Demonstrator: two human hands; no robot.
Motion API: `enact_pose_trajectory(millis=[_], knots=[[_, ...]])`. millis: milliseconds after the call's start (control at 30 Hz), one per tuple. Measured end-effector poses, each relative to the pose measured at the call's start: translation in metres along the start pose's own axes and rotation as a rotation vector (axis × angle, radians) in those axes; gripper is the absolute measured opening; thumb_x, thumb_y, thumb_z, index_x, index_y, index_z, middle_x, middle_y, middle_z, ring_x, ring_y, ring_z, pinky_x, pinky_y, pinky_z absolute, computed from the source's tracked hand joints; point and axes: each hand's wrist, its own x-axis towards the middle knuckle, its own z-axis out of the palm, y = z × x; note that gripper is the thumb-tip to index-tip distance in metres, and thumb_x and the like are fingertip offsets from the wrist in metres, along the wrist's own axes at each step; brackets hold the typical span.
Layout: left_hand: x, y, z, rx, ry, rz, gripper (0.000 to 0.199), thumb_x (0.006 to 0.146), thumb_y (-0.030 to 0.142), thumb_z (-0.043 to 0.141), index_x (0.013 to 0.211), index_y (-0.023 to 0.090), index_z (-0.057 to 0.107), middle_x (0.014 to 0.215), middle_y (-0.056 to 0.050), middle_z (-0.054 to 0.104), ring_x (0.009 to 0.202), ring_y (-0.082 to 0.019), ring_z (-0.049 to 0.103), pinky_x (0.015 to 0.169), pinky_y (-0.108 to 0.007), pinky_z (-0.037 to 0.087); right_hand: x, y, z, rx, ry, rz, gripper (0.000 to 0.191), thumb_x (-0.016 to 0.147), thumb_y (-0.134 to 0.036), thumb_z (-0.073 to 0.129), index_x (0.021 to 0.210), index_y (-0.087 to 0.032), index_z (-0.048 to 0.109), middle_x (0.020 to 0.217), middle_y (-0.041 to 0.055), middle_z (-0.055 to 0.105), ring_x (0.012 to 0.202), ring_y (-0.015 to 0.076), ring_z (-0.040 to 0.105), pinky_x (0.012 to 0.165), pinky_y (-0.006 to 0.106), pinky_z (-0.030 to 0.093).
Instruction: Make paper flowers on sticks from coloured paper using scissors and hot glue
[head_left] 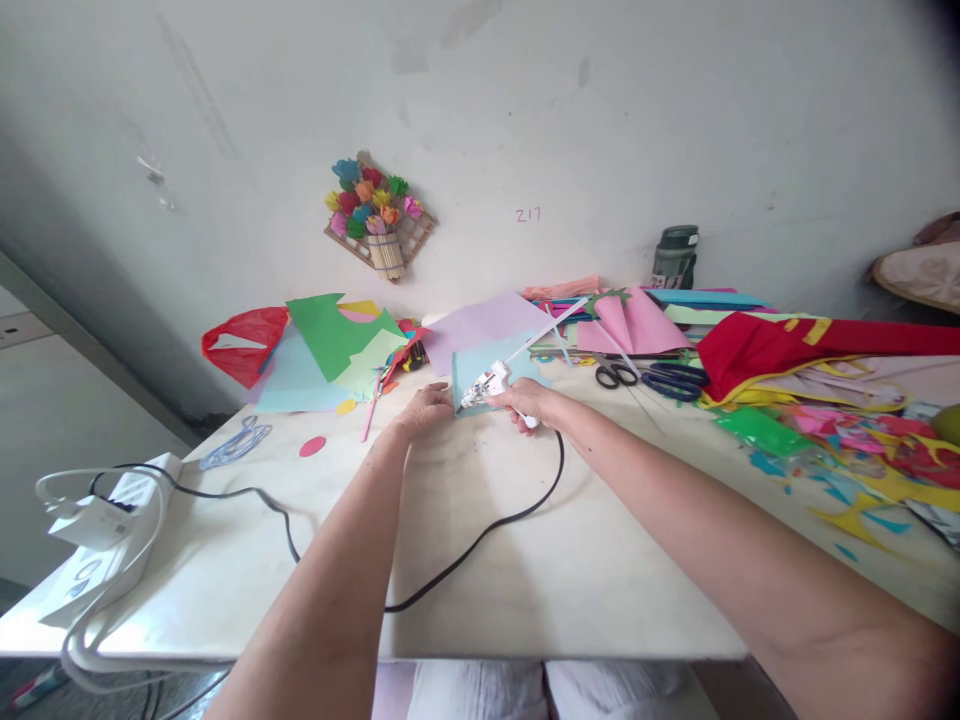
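Note:
My right hand is wrapped around the handle of a white glue gun. A long glue stick sticks out of its back, up and to the right. The gun's nozzle points down and left, at the near left corner of a light blue sheet of paper. My left hand is closed at that sheet's left edge, which looks folded. Its fingertips are partly hidden, close to the nozzle. A black cord trails from the gun across the table and passes under my left forearm.
A white power strip with plugs lies at the left. Behind my hands are green paper and lilac paper. Black scissors, dark blue scissors, red fabric and colourful scraps lie right; a bottle stands behind.

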Motion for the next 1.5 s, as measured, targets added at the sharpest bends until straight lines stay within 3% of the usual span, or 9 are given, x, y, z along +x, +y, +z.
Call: enact_pose_trajectory(millis=[467,833,1000,1233,1500], knots=[[0.003,-0.004,0.001,0.005,0.007,-0.012,0.024,0.058,0.029,0.047,0.070,0.019,0.065,0.120,-0.003,0.051,0.120,-0.022,0.034,0.097,-0.027,0.028,-0.001,0.001,-0.002,-0.002,-0.033,-0.015,0.032,0.068,-0.042,0.060,0.063,-0.014,0.046,0.040,-0.0023,0.046,0.031,0.0096,0.044,0.033,0.022,0.038],[0.004,-0.003,0.000,0.012,-0.015,-0.001,0.020,0.057,0.027,0.047,0.066,0.021,0.064,0.109,-0.003,0.058,0.119,-0.021,0.035,0.097,-0.027,0.028,-0.002,0.001,-0.002,0.002,-0.020,0.006,0.032,0.066,-0.041,0.062,0.064,-0.015,0.044,0.038,-0.0037,0.044,0.032,0.0100,0.044,0.033,0.022,0.038],[0.002,0.001,-0.001,0.020,-0.018,-0.014,0.021,0.057,0.028,0.047,0.067,0.019,0.065,0.118,-0.003,0.053,0.121,-0.021,0.033,0.098,-0.026,0.027,0.000,0.001,-0.003,-0.005,-0.037,-0.004,0.032,0.064,-0.041,0.063,0.065,-0.015,0.045,0.039,-0.0047,0.043,0.031,0.0100,0.043,0.032,0.023,0.038],[-0.001,0.002,0.000,0.016,0.001,-0.051,0.024,0.058,0.029,0.049,0.071,0.018,0.066,0.128,-0.005,0.043,0.117,-0.023,0.038,0.098,-0.027,0.028,0.002,0.006,-0.009,0.072,-0.007,-0.030,0.035,0.065,-0.044,0.062,0.064,-0.015,0.044,0.039,-0.0042,0.045,0.030,0.0088,0.043,0.032,0.022,0.039],[-0.005,0.007,0.000,-0.017,0.024,-0.084,0.024,0.058,0.029,0.050,0.072,0.019,0.066,0.127,-0.004,0.043,0.117,-0.024,0.038,0.098,-0.028,0.029,-0.003,0.005,-0.011,0.166,-0.007,-0.055,0.033,0.068,-0.043,0.060,0.062,-0.013,0.047,0.040,-0.0038,0.045,0.029,0.0079,0.042,0.031,0.022,0.039]])
